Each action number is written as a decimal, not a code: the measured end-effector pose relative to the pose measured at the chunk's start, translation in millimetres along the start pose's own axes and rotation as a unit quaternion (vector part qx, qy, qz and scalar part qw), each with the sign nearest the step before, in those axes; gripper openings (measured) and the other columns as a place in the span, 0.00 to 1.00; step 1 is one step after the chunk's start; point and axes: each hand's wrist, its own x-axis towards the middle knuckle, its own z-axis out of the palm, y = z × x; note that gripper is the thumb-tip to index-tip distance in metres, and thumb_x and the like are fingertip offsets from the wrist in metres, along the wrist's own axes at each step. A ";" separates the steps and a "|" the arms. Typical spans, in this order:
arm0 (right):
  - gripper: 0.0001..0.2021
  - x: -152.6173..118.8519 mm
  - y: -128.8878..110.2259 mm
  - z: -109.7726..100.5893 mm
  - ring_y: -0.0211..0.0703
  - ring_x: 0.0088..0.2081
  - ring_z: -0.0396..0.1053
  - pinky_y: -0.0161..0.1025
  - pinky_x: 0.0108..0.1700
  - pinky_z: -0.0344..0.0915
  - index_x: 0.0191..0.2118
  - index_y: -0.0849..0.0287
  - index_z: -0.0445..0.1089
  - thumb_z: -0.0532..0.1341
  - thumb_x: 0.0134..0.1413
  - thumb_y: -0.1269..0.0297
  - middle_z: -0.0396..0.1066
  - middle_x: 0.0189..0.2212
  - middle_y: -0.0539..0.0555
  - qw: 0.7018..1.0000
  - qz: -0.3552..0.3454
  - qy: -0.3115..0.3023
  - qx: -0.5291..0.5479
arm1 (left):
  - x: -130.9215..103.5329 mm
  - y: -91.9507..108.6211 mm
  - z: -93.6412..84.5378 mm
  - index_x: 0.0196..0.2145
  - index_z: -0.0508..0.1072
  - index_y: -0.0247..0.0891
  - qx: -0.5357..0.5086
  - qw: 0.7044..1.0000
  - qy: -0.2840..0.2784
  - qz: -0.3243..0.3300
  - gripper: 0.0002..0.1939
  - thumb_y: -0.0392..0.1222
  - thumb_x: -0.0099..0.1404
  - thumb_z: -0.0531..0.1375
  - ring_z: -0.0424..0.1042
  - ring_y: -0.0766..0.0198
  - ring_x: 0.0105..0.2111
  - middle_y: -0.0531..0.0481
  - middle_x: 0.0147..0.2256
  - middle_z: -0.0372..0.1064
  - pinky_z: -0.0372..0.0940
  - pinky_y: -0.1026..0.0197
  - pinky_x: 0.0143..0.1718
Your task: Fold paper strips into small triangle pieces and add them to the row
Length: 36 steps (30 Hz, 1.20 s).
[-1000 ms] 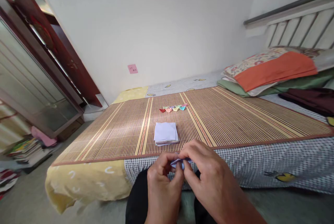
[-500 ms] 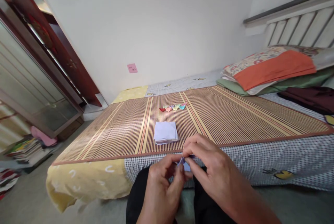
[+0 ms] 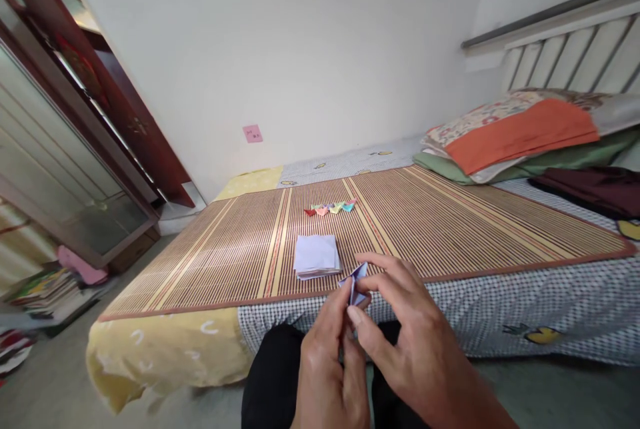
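A small piece of folded lavender paper point(image 3: 359, 277), with pointed flaps spread, is held up just beyond my knees. My left hand point(image 3: 333, 362) pinches its lower part between thumb and fingers. From the other side, my right hand point(image 3: 413, 322) grips it too, thumb at the bottom edge and fingertips at the right flap, with the index finger raised. Part of the paper is hidden behind the fingers. Just beyond, on the bamboo mat point(image 3: 240, 242), lies a stack of pale lavender paper squares point(image 3: 316, 256). Farther back is a row of small folded papers point(image 3: 330, 207) in several colours.
The mat covers a bed with a checked and yellow sheet point(image 3: 170, 356). Pillows point(image 3: 520, 132) and dark folded cloth point(image 3: 590, 189) lie at the right. A pink note point(image 3: 253, 134) is on the wall. Books point(image 3: 45, 289) are stacked on the floor at left.
Both hands have raised the folded paper slightly away from me, toward the mat's edge. Its flaps now stand spread and show more, and my right fingers have opened wider around it.
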 end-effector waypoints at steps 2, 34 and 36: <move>0.03 -0.7 3.7 0.1 0.58 0.56 0.67 0.58 0.55 0.64 0.39 0.57 0.68 0.58 0.64 0.70 0.68 0.54 0.63 1.000 0.021 0.007 0.005 | 1.5 1.5 -0.7 0.67 0.65 0.47 0.013 0.999 -0.033 0.008 0.29 0.29 0.72 0.53 0.73 0.53 0.60 0.43 0.62 0.72 0.70 0.50 0.59; 0.10 -2.4 13.1 -4.9 0.60 0.53 0.69 0.59 0.56 0.67 0.36 0.62 0.72 0.56 0.61 0.81 0.73 0.50 0.65 0.988 -0.099 -0.056 -0.100 | 49.7 24.8 -28.7 0.36 0.69 0.41 0.102 0.980 -0.150 -0.077 0.11 0.25 0.64 0.55 0.71 0.61 0.34 0.52 0.35 0.71 0.63 0.58 0.38; 0.10 -2.9 13.5 -4.4 0.59 0.52 0.69 0.58 0.55 0.68 0.35 0.62 0.71 0.56 0.61 0.81 0.73 0.49 0.65 0.990 -0.092 -0.055 -0.090 | 48.3 24.2 -29.3 0.34 0.69 0.40 0.104 0.980 -0.146 -0.083 0.10 0.26 0.64 0.56 0.70 0.62 0.33 0.53 0.32 0.71 0.62 0.59 0.37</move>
